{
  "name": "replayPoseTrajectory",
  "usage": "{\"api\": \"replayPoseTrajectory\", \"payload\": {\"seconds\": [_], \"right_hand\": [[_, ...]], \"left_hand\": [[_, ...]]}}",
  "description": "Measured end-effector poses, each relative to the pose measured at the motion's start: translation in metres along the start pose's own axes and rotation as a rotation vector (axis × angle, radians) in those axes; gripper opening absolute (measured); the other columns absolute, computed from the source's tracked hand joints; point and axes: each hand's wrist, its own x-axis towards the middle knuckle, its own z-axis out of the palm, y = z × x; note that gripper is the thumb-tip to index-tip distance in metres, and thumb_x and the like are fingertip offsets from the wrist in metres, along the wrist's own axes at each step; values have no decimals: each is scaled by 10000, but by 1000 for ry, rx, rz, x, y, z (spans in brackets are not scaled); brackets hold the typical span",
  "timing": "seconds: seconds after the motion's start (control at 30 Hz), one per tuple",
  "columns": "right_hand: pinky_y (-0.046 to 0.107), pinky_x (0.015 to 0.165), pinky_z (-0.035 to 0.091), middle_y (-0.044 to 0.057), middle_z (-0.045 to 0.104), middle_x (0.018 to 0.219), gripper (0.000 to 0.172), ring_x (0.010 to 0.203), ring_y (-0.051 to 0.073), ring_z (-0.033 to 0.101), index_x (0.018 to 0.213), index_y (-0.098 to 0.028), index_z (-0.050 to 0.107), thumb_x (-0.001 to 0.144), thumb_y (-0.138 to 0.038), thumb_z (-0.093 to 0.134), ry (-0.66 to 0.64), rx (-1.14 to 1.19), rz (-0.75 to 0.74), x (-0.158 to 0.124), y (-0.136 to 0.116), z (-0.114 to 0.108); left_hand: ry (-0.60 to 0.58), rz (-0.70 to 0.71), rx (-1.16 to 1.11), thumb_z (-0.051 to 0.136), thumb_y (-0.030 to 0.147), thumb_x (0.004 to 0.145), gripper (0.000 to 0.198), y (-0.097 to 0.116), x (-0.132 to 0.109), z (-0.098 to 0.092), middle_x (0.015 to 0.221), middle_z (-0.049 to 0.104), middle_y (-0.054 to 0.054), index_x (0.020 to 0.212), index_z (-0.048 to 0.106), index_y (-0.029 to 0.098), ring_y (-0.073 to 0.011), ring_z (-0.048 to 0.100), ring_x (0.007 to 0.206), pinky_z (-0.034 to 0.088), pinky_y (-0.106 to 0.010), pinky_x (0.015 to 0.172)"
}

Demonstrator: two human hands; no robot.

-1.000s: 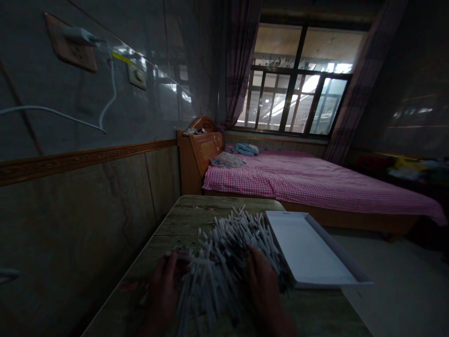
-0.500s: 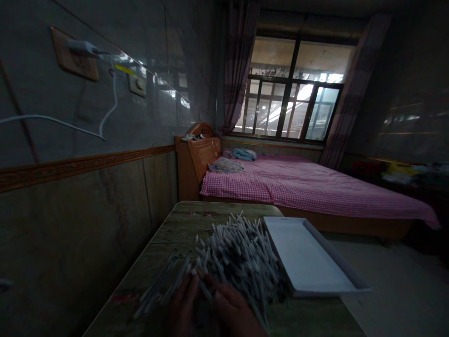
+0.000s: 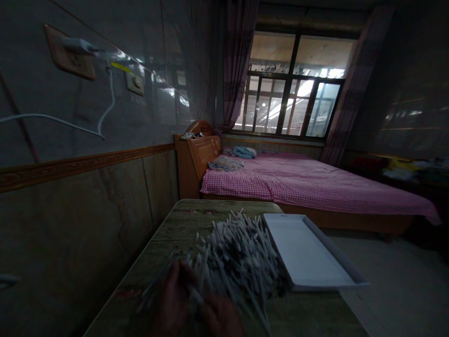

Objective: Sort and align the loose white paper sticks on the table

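Note:
A large heap of thin white and grey pen-like sticks (image 3: 242, 252) lies on the table, many pointing in different directions. At its near left side, my left hand (image 3: 173, 297) has its fingers curled around one end of a white pen-like stick (image 3: 195, 294). My right hand (image 3: 220, 313) is closed at the stick's lower end, close beside the left. Both hands are dark and somewhat smeared, so fingertip detail is lost. More sticks (image 3: 149, 292) lie left of my left hand, partly covered by it.
A shallow white tray (image 3: 312, 252) stands right of the heap, near the table's (image 3: 168, 229) right edge. Beyond the table is a bed (image 3: 298, 182) with a pink checked cover. A tiled wall (image 3: 87, 224) with a socket and cable runs along the left.
My left hand has moved left and up a little, away from the heap's edge. The right hand has shifted down and left, and a white stick now shows between them.

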Motion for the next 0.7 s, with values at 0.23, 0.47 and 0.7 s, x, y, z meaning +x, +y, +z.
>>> {"api": "replayPoseTrajectory", "payload": {"seconds": [0.23, 0.47, 0.7], "right_hand": [[311, 682, 523, 66, 780, 853, 328, 771, 260, 761, 1051, -260, 714, 1013, -362, 405, 365, -525, -211, 4, -7, -30], [407, 955, 556, 172, 728, 1254, 402, 1149, 285, 709, 1286, -154, 616, 1001, -313, 381, 625, -575, -300, 31, 4, -69], [386, 890, 555, 88, 685, 1136, 353, 1041, 251, 667, 1273, -244, 600, 953, -154, 479, 661, -613, -497, 20, -3, -77]], "left_hand": [[-131, 228, 278, 812, 658, 606, 510, 11, 24, -1, 644, 747, 1, 826, 678, 218, -196, 711, 593, 600, -319, 602], [-378, 384, 608, 706, 551, 691, 433, -29, 26, 46, 1000, 838, -94, 994, 737, 243, -317, 771, 994, 552, -448, 964], [-359, 499, 852, 552, 471, 801, 424, -14, 44, 39, 1225, 788, -126, 1111, 701, 222, -278, 713, 1176, 519, -394, 1018]]}}
